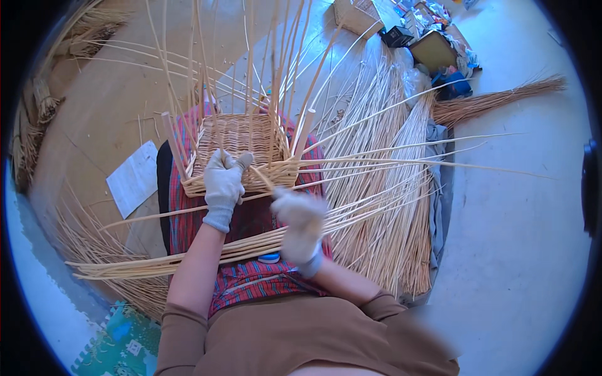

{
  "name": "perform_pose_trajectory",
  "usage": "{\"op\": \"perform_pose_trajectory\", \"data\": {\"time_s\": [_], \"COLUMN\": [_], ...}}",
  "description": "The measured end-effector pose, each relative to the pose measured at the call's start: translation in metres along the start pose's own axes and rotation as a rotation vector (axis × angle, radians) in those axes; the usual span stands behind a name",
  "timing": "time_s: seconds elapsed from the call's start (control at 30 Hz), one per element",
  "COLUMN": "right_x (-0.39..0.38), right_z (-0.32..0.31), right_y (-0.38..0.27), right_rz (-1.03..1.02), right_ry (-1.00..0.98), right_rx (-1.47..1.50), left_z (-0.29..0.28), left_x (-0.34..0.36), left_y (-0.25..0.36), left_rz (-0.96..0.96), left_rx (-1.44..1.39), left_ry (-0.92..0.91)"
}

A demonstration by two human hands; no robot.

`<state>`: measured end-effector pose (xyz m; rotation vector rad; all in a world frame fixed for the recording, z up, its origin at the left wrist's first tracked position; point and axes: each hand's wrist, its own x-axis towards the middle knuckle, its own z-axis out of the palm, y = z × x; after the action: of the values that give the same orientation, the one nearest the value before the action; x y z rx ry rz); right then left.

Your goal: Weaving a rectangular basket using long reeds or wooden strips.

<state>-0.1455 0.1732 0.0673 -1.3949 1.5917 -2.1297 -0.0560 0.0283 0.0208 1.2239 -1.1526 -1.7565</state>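
Note:
A half-woven wicker basket (241, 135) rests on my lap over a red plaid cloth (235, 283), with tall upright stakes and two thick corner posts. My left hand (224, 182), in a pale knitted glove, is closed on the basket's near edge, thumb pointing right. Just to its right, a short length of willow rod (262, 178) slants out of the weave toward my right hand (300, 222). That gloved hand is smeared by motion but looks closed round the rod's end. Across my lap below both hands lies a bundle of pale rods (244, 249). A small blue-and-white object (269, 257) peeks out beneath it.
Long peeled rods (389, 207) spread over the floor at right, beside a brown bundle (501, 100). A white sheet (133, 178) lies at left, near loose brown twigs (106, 250). Boxes and clutter (433, 50) stand at the far right. Long stakes stick out around the basket.

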Motion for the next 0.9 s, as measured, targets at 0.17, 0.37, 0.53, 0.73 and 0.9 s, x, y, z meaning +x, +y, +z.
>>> {"op": "perform_pose_trajectory", "data": {"time_s": [0.17, 0.37, 0.53, 0.73, 0.9], "right_x": [0.001, 0.036, 0.052, 0.117, 0.242], "right_z": [-0.004, -0.036, -0.11, -0.099, 0.018], "right_y": [0.02, 0.045, 0.009, 0.011, 0.022], "right_rz": [-0.001, 0.404, 0.548, 0.111, 0.277], "right_ry": [0.08, 0.107, 0.145, 0.092, -0.569], "right_rx": [-0.071, 0.279, 0.073, -0.424, -0.448], "left_z": [-0.008, -0.026, 0.017, 0.048, 0.045], "left_x": [0.004, -0.022, -0.016, -0.001, -0.011], "left_y": [-0.004, 0.016, 0.031, 0.006, 0.003], "left_rz": [-0.019, 0.361, 0.186, -0.093, 0.051], "left_rx": [0.025, 0.027, 0.144, 0.37, 0.462], "left_ry": [-0.095, -0.098, -0.426, -0.46, -0.362]}}
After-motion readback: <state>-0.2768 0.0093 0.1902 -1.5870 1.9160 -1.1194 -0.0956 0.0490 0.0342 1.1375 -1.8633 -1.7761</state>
